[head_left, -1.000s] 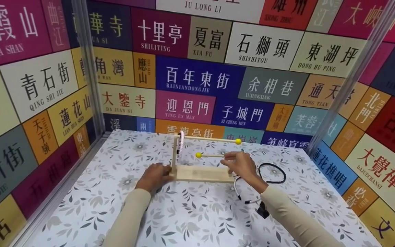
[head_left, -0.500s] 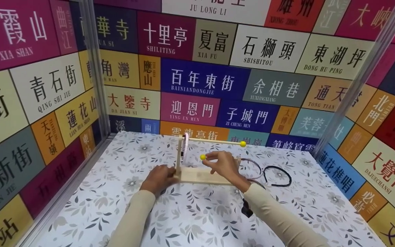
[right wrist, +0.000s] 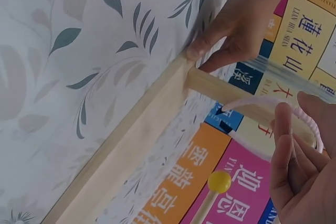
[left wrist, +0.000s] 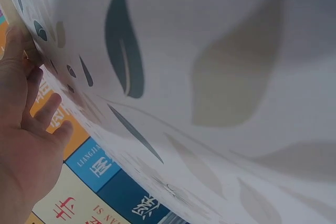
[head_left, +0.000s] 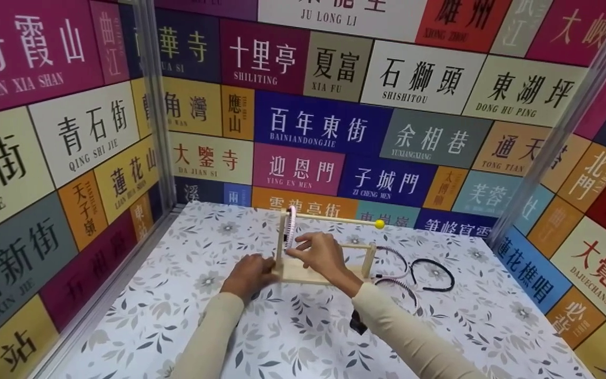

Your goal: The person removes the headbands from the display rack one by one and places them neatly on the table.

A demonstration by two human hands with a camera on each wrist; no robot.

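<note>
A wooden stand [head_left: 303, 273] with two uprights and rods tipped with yellow balls stands on the table. My left hand [head_left: 249, 275] grips its left end, thumb and fingers at the corner where base and upright meet. A pale pink toothed headband [head_left: 291, 223] hangs on the upper rod [head_left: 342, 219], close to the left upright. My right hand [head_left: 323, 255] is over the base with bent fingers and a gap between thumb and forefinger, fingertips right beside the headband. That hand hides the lower rod's yellow ball [right wrist: 219, 181] in the head view; the right wrist view shows it.
Right of the stand lie two toothed headbands, a farther one [head_left: 392, 255] and a nearer one [head_left: 400, 288], plus a black headband [head_left: 447, 273]. A floral cloth [head_left: 282, 337] covers the table. Patterned wall panels [head_left: 316, 118] enclose it behind and at the sides.
My right hand has moved left from the lower rod's right part, past its yellow ball, to the hanging headband. My left hand keeps its place on the stand. The head view has shifted slightly.
</note>
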